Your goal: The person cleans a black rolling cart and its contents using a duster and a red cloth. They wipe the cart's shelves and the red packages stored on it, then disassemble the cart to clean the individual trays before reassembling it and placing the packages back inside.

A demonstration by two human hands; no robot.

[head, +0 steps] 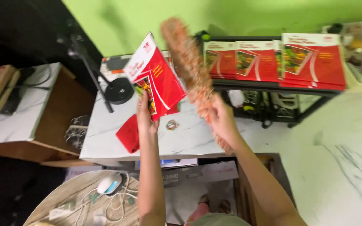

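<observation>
Room: green wall behind, a black shelf at right carrying more red packs.
Table: white marble-look top, with a black round stand base, a red cloth and a small coil of rubber bands just right of the left fingers.
Left hand: fingers closed on the lower edge of a red paper pack, held tilted above the table.
Right hand: fingers wrapped round an orange fluffy duster, blurred, rising up-left beside the pack.
</observation>
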